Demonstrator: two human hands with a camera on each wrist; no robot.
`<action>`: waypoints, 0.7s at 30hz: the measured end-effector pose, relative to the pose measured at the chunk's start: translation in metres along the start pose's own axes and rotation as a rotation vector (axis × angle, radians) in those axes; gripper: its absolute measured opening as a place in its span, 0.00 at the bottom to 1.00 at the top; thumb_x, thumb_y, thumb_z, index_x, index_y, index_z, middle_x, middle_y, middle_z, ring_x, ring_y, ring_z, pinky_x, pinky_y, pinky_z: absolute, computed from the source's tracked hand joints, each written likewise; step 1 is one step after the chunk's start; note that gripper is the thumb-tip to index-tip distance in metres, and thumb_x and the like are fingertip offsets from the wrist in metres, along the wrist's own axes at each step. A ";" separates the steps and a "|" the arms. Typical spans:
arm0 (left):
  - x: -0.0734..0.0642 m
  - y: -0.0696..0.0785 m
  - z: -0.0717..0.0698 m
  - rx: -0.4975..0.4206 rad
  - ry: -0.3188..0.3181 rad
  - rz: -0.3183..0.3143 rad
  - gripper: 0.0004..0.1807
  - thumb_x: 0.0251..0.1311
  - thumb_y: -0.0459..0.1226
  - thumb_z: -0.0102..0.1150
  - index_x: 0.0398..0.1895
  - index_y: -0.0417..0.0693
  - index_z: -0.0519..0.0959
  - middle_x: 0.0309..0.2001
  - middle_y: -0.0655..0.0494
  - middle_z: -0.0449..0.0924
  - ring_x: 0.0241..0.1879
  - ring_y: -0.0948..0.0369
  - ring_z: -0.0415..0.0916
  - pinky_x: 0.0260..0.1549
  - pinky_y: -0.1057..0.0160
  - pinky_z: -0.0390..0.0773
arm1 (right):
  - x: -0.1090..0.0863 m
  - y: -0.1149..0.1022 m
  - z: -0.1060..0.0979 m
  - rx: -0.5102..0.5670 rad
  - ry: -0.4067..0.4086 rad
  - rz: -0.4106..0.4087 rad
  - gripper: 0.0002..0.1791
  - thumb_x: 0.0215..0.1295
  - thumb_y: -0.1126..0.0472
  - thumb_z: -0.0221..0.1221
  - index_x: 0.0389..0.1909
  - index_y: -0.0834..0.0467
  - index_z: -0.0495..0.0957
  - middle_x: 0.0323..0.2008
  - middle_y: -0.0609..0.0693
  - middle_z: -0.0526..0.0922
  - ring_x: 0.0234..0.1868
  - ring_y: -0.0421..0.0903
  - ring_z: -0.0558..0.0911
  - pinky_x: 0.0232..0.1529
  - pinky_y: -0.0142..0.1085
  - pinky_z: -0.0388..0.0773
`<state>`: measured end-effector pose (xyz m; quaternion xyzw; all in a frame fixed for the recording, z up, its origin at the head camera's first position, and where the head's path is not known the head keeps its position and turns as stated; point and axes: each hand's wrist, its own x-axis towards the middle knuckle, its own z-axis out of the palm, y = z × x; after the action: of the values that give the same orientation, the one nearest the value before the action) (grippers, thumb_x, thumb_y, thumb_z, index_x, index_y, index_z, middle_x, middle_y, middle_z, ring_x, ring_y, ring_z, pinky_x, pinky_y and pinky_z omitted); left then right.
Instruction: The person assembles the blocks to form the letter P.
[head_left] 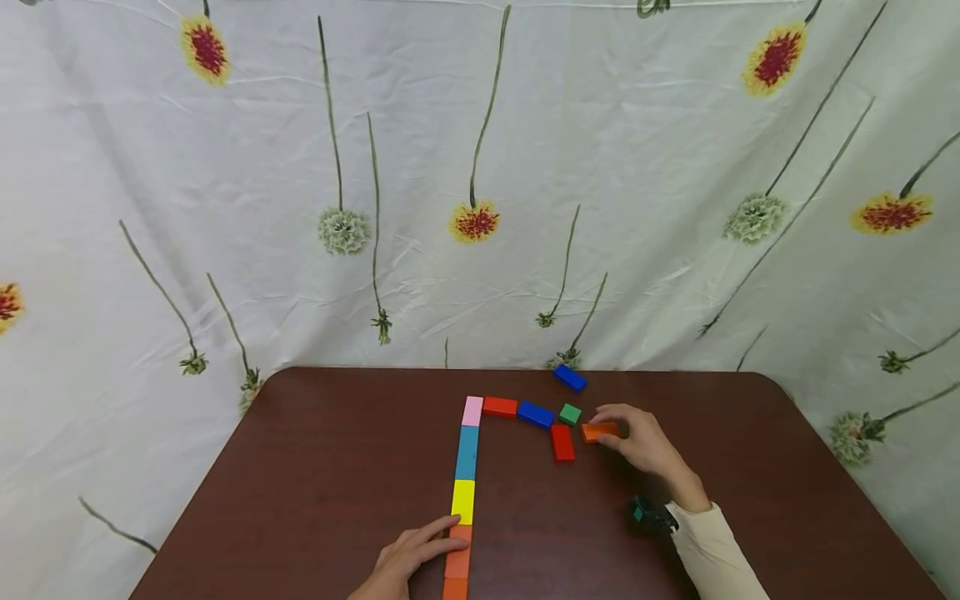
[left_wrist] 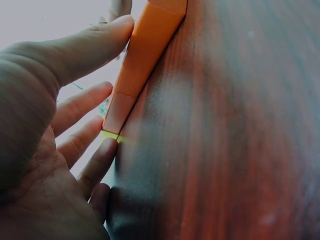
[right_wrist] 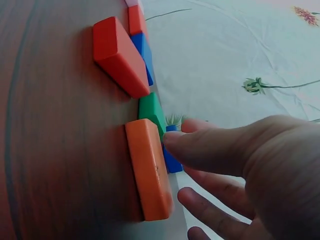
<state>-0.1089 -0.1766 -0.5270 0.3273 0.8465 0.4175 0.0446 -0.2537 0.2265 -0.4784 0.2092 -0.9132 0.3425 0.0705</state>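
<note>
I see the left hand [head_left: 408,557] resting extended fingers on a salmon-orange rectangular block [head_left: 457,566]. The right hand [head_left: 643,442] is around a bright-orange rectangular block [head_left: 594,432] near a small green block [head_left: 570,414]; whether it pinches, I cannot tell.

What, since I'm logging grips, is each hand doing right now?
Left hand: open, fingertips on the light orange block.
Right hand: open, at the separate orange block; no grip visible, contact can't be told.
</note>
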 end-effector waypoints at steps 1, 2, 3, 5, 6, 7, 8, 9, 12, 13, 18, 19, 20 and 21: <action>0.000 0.000 0.000 -0.005 -0.002 -0.005 0.34 0.58 0.49 0.71 0.69 0.65 0.72 0.74 0.60 0.64 0.60 0.63 0.63 0.42 0.38 0.67 | 0.000 0.001 0.000 -0.004 -0.003 0.003 0.11 0.59 0.69 0.69 0.43 0.59 0.86 0.54 0.63 0.83 0.57 0.65 0.79 0.57 0.61 0.73; 0.000 0.000 0.000 -0.005 0.000 0.001 0.34 0.58 0.49 0.70 0.69 0.65 0.72 0.74 0.60 0.64 0.60 0.62 0.63 0.42 0.38 0.68 | 0.000 0.001 0.001 -0.010 -0.007 0.004 0.11 0.59 0.69 0.69 0.43 0.59 0.86 0.54 0.63 0.83 0.57 0.65 0.79 0.57 0.61 0.72; 0.000 0.000 0.000 -0.001 0.004 0.011 0.34 0.58 0.49 0.70 0.69 0.64 0.72 0.74 0.59 0.64 0.61 0.62 0.64 0.42 0.38 0.68 | 0.000 0.002 0.001 -0.017 -0.012 0.009 0.11 0.59 0.70 0.69 0.43 0.59 0.86 0.54 0.62 0.83 0.57 0.64 0.79 0.57 0.61 0.73; -0.001 0.000 0.000 0.005 0.013 0.023 0.34 0.58 0.49 0.70 0.69 0.64 0.72 0.74 0.59 0.64 0.61 0.61 0.64 0.42 0.39 0.68 | 0.000 0.002 0.001 -0.029 -0.023 0.018 0.12 0.59 0.70 0.69 0.44 0.58 0.86 0.52 0.61 0.84 0.54 0.62 0.80 0.55 0.58 0.74; -0.001 0.000 0.000 0.008 0.017 0.026 0.34 0.58 0.50 0.70 0.69 0.63 0.72 0.74 0.58 0.64 0.60 0.61 0.64 0.42 0.40 0.68 | 0.000 0.002 0.001 -0.036 -0.030 0.027 0.12 0.59 0.69 0.69 0.44 0.58 0.86 0.51 0.60 0.85 0.52 0.60 0.81 0.54 0.57 0.75; -0.001 0.001 0.000 0.004 0.018 0.023 0.34 0.58 0.50 0.70 0.69 0.64 0.72 0.74 0.58 0.64 0.61 0.61 0.64 0.42 0.39 0.68 | 0.000 0.002 0.001 -0.043 -0.038 0.034 0.13 0.59 0.69 0.69 0.45 0.58 0.86 0.50 0.59 0.85 0.50 0.59 0.81 0.53 0.55 0.76; -0.001 0.001 0.000 0.003 0.017 0.020 0.34 0.58 0.49 0.70 0.69 0.64 0.72 0.74 0.58 0.65 0.61 0.61 0.64 0.42 0.39 0.68 | 0.000 0.002 0.002 -0.052 -0.048 0.041 0.13 0.59 0.69 0.69 0.45 0.58 0.86 0.49 0.58 0.85 0.49 0.57 0.81 0.51 0.53 0.77; -0.002 0.001 0.000 -0.002 0.011 0.010 0.34 0.58 0.49 0.70 0.69 0.65 0.72 0.74 0.58 0.64 0.61 0.61 0.64 0.42 0.37 0.68 | 0.000 0.002 0.002 -0.057 -0.055 0.052 0.13 0.59 0.68 0.69 0.46 0.57 0.85 0.48 0.57 0.86 0.47 0.56 0.81 0.50 0.52 0.77; -0.002 0.001 -0.001 -0.019 -0.008 -0.019 0.35 0.58 0.48 0.71 0.70 0.66 0.72 0.74 0.59 0.64 0.61 0.63 0.63 0.42 0.35 0.66 | 0.000 0.002 0.003 -0.068 -0.067 0.078 0.14 0.59 0.68 0.69 0.46 0.57 0.85 0.48 0.56 0.85 0.47 0.54 0.81 0.49 0.51 0.76; -0.002 0.001 -0.001 -0.021 -0.010 -0.021 0.35 0.57 0.48 0.71 0.70 0.66 0.72 0.74 0.58 0.64 0.61 0.63 0.63 0.42 0.35 0.66 | 0.000 0.002 0.004 -0.078 -0.069 0.079 0.14 0.58 0.69 0.69 0.46 0.58 0.85 0.47 0.57 0.85 0.47 0.55 0.81 0.50 0.52 0.76; -0.003 0.004 0.000 0.002 0.006 -0.009 0.34 0.58 0.49 0.71 0.69 0.63 0.72 0.73 0.55 0.65 0.60 0.61 0.64 0.42 0.39 0.67 | -0.001 0.004 0.007 -0.123 -0.074 0.094 0.13 0.59 0.69 0.69 0.45 0.57 0.84 0.47 0.57 0.85 0.47 0.57 0.81 0.51 0.58 0.72; -0.003 0.004 0.000 0.008 0.009 -0.010 0.33 0.58 0.49 0.71 0.69 0.63 0.73 0.73 0.54 0.65 0.60 0.60 0.64 0.42 0.40 0.67 | -0.001 0.004 0.007 -0.133 -0.075 0.092 0.13 0.59 0.69 0.69 0.45 0.57 0.84 0.47 0.57 0.85 0.47 0.57 0.81 0.51 0.58 0.71; -0.003 0.005 0.000 0.011 0.008 -0.014 0.33 0.59 0.49 0.70 0.68 0.63 0.73 0.73 0.53 0.66 0.60 0.60 0.64 0.42 0.41 0.67 | -0.001 0.004 0.007 -0.137 -0.078 0.098 0.13 0.59 0.69 0.69 0.45 0.57 0.84 0.47 0.56 0.85 0.47 0.56 0.81 0.51 0.58 0.71; -0.003 0.005 0.001 0.013 0.008 -0.017 0.33 0.59 0.48 0.70 0.68 0.63 0.73 0.72 0.53 0.66 0.60 0.59 0.64 0.42 0.41 0.66 | -0.001 0.004 0.007 -0.142 -0.082 0.097 0.13 0.59 0.68 0.69 0.45 0.57 0.84 0.47 0.56 0.85 0.46 0.56 0.81 0.51 0.58 0.71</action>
<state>-0.1037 -0.1755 -0.5241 0.3187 0.8521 0.4129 0.0424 -0.2543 0.2252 -0.4867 0.1732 -0.9463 0.2712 0.0311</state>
